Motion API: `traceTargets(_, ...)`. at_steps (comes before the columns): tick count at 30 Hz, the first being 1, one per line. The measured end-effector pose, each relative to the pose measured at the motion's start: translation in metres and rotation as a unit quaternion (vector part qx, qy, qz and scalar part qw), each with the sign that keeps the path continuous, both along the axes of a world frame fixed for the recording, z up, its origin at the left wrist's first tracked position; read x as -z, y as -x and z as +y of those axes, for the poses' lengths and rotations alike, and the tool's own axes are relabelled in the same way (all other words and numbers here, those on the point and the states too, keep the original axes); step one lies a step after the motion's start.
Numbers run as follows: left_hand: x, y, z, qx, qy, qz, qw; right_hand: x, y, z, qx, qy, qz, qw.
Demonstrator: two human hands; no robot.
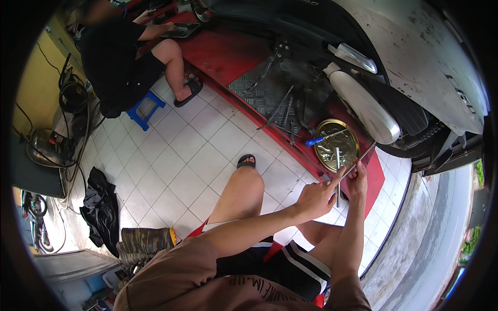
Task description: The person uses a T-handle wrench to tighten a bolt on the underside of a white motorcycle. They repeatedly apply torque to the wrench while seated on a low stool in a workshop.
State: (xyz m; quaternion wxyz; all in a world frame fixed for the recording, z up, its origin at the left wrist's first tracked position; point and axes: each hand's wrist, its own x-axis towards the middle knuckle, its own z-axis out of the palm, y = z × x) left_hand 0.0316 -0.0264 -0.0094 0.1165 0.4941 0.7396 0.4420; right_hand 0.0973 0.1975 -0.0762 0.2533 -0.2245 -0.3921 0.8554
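Observation:
My left hand (pixel 320 197) and my right hand (pixel 357 176) are closed around a metal T-handle wrench (pixel 337 160), whose long shaft runs up and right toward the underside of a scooter's silver-covered side case (pixel 360 106); whether its tip touches the scooter I cannot tell. Just behind the wrench, on the red platform (pixel 372 199), sits a round gold-coloured tray (pixel 324 158) with small metal parts in it and a blue-handled screwdriver (pixel 315 141) across its rim. Several loose metal tools (pixel 280 111) lie on the dark tread plate left of the tray.
A co-worker (pixel 109 62) sits at upper left on a blue stool (pixel 147 111), one hand on a dark flat part (pixel 181 31). Hoses and machinery (pixel 52 145) line the left wall, near a black bundle (pixel 97 207) and camouflage-patterned items (pixel 145 243). My knee (pixel 241 192) juts toward the platform.

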Motion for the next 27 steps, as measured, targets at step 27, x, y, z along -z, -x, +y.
traceTargets(27,-0.007,0.005,-0.001,-0.001,0.042,-0.045,0.998,-0.003,0.0,0.001,0.008,0.017,0.064,0.998)
